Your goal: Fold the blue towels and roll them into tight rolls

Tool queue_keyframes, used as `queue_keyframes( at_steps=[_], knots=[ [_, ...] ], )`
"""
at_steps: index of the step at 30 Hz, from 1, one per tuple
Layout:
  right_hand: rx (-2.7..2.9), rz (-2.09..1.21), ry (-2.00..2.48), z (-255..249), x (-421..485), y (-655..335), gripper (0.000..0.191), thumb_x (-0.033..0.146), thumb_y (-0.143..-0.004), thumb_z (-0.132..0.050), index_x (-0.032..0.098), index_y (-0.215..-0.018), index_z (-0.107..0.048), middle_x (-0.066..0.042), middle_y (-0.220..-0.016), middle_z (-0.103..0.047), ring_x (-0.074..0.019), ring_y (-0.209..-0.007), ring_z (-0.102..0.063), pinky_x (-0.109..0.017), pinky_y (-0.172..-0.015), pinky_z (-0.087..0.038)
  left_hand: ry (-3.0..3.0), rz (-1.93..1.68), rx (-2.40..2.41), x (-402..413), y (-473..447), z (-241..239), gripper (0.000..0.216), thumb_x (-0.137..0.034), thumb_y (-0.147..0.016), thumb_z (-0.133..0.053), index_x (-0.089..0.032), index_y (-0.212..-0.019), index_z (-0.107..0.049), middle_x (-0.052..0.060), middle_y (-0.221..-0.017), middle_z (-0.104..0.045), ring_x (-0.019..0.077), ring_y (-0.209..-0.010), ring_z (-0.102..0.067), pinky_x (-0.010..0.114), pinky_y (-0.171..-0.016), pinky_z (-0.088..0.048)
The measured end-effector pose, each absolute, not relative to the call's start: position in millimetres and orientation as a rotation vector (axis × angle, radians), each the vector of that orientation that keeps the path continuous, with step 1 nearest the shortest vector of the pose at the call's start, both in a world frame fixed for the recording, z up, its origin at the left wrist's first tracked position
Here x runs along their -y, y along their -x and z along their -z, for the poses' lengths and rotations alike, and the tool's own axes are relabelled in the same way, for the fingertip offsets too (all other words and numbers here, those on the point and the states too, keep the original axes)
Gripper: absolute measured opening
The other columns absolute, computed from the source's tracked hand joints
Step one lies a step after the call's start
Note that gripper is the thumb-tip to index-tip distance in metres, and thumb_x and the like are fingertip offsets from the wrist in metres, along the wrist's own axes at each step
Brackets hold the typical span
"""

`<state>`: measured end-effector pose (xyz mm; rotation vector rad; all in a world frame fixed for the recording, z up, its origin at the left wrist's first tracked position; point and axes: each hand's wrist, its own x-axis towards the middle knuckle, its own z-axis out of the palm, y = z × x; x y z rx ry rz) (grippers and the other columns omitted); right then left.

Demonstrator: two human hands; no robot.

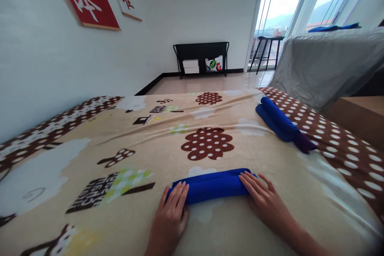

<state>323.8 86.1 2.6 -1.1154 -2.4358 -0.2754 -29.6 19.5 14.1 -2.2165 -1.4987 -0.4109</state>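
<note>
A bright blue cloth [214, 189], folded or rolled into a long narrow strip, lies crosswise on the patterned bed blanket [162, 160] in front of me. My left hand [172, 212] rests over the cloth's left end, fingers close together and curved onto it, thumb at the near side. At the opposite end, my right hand [264, 196] has its fingers over the cloth's top; its thumb is hidden. Farther off to the right lies a second blue rolled cloth [279, 122] with a dark purple end, apart from both hands.
A polka-dot border [345, 148] runs along the bed's right side. Beyond stand a plastic-covered piece of furniture [333, 60] with blue cloth on top, a brown wooden surface [360, 116], a black stool [267, 48] and a black rack [201, 50]. Walls close in at the left.
</note>
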Motion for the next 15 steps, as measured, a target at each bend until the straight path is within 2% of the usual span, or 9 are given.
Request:
queue_keyframes(
  at_steps=[3, 6, 9, 12, 15],
  knots=[
    [2.398, 0.115, 1.228, -13, -106, -305, 0.04, 0.01, -0.087, -0.046, 0.019, -0.121, -0.064, -0.008, -0.121, -0.068, -0.0216, -0.119, -0.058, -0.046, -0.111, -0.031, 2.243, 0.365, 1.711, -42, 20, -29, 0.039, -0.012, -0.081, -0.049, -0.015, -0.117, -0.065, 0.01, -0.118, -0.071, 0.0243, -0.113, -0.063, 0.052, -0.119, -0.026],
    [2.406, 0.086, 1.282, -22, -122, -279, 0.038, 0.009, -0.086, -0.045, 0.015, -0.118, -0.066, -0.013, -0.121, -0.067, -0.027, -0.12, -0.057, -0.051, -0.11, -0.032, 2.214, 0.303, 1.831, -64, 0, -44, 0.036, -0.012, -0.082, -0.046, -0.009, -0.111, -0.068, 0.019, -0.127, -0.065, 0.0321, -0.123, -0.058, 0.059, -0.114, -0.032],
    [2.505, 0.061, 1.146, -24, -125, -250, 0.052, 0.01, -0.086, -0.046, 0.014, -0.137, -0.054, -0.012, -0.14, -0.055, -0.0245, -0.133, -0.048, -0.044, -0.113, -0.032, 2.31, 0.292, 1.748, -77, -26, -45, 0.051, -0.007, -0.084, -0.04, -0.009, -0.132, -0.057, 0.017, -0.143, -0.055, 0.0284, -0.136, -0.047, 0.051, -0.117, -0.032],
    [2.611, -0.002, 0.996, -19, -123, -238, 0.063, 0.018, -0.087, -0.05, 0.016, -0.149, -0.039, -0.009, -0.153, -0.041, -0.021, -0.142, -0.037, -0.039, -0.116, -0.031, 2.479, 0.261, 1.637, -80, -38, -38, 0.059, -0.013, -0.085, -0.045, -0.014, -0.145, -0.044, 0.01, -0.147, -0.052, 0.022, -0.137, -0.046, 0.041, -0.117, -0.033],
    [2.633, -0.045, 0.982, -15, -126, -257, 0.065, 0.025, -0.091, -0.049, 0.017, -0.154, -0.031, -0.01, -0.155, -0.038, -0.0223, -0.144, -0.034, -0.044, -0.116, -0.03, 2.537, 0.251, 1.621, -75, -23, -34, 0.066, -0.027, -0.088, -0.052, -0.021, -0.151, -0.033, 0.008, -0.151, -0.048, 0.0238, -0.138, -0.044, 0.044, -0.116, -0.033]
  ],
)
